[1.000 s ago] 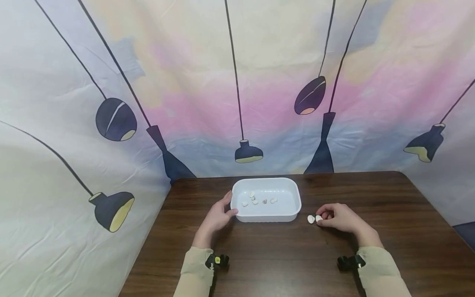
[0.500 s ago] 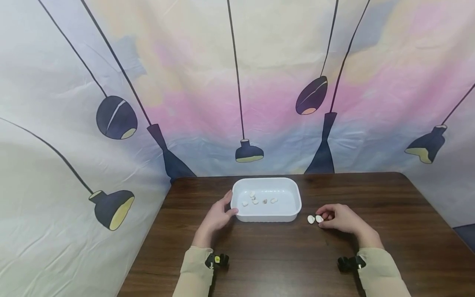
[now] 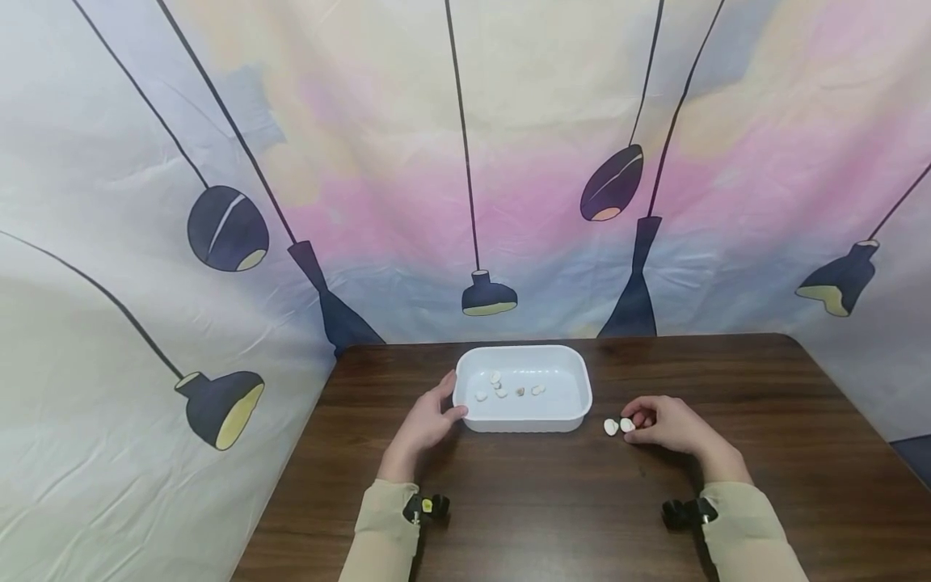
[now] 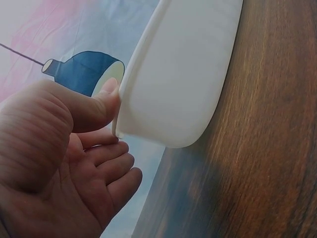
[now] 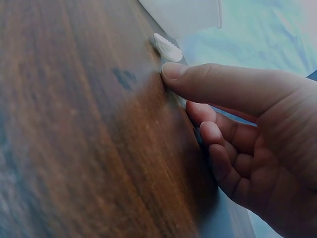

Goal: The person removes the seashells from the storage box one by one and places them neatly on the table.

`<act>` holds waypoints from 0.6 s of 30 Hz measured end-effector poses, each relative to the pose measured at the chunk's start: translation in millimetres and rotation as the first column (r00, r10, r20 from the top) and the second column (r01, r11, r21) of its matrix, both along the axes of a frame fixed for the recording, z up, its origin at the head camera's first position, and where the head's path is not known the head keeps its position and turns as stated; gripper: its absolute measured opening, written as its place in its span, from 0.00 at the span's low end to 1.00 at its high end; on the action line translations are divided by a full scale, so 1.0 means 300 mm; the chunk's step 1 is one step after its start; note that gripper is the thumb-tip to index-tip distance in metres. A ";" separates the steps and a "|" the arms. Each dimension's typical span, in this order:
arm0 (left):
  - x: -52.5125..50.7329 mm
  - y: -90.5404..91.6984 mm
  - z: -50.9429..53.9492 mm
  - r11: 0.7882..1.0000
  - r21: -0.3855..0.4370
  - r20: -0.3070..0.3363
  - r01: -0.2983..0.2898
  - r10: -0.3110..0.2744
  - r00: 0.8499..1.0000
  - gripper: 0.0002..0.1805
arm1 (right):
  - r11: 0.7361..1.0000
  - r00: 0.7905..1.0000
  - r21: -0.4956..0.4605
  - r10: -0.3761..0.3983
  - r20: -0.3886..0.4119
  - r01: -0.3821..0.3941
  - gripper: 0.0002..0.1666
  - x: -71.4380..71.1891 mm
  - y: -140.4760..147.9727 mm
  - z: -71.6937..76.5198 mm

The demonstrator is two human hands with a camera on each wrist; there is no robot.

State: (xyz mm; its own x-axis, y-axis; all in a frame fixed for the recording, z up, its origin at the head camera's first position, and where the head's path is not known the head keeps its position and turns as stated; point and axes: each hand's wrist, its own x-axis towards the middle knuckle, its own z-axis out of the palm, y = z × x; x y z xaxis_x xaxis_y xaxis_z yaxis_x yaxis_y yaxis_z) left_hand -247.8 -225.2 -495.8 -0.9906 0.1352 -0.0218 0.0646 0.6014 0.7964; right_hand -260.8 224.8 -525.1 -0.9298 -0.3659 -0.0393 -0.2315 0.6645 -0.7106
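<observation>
A white rectangular dish (image 3: 524,424) stands on the table, with several small pale seashells (image 3: 502,394) lying inside. My left hand (image 3: 424,419) holds the left end of the dish; in the left wrist view its thumb is on the rim (image 4: 131,74) and the other fingers are loosely bent below. Right of the dish, two white seashells lie side by side on the table. My right hand (image 3: 669,424) has thumb and forefinger at the right-hand seashell (image 3: 627,424), pinching it. The other seashell (image 3: 611,427) is untouched. In the right wrist view the thumb hides most of the pinched seashell.
The dark wooden table (image 3: 538,501) ends at the back against a cloth (image 3: 393,162) printed with hanging lamps. A dark wrist camera sits on each sleeve: a left camera (image 3: 434,508) and a right camera (image 3: 680,515).
A little more of the right-hand seashell shows between my right thumb and forefinger. My left hand and the dish have stayed in place; the whole view has shifted slightly.
</observation>
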 end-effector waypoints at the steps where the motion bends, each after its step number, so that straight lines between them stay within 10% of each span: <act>1: 0.001 0.000 0.000 1.000 0.000 -0.001 0.000 0.000 1.000 0.39 | 1.000 1.000 -0.003 -0.002 0.003 0.002 0.18 0.000 0.000 0.000; 18: -0.001 0.000 -0.001 1.000 -0.005 -0.009 0.008 -0.008 1.000 0.39 | 1.000 1.000 0.007 0.006 0.000 -0.006 0.16 -0.003 0.003 -0.005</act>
State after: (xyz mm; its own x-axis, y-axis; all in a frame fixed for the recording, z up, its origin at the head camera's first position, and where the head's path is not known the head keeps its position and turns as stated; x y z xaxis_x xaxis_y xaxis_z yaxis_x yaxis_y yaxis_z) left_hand -248.0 -225.1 -496.0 -0.9896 0.1431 -0.0138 0.0764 0.6049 0.7926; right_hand -261.8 225.7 -526.7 -0.9274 -0.3716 -0.0421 -0.2355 0.6677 -0.7062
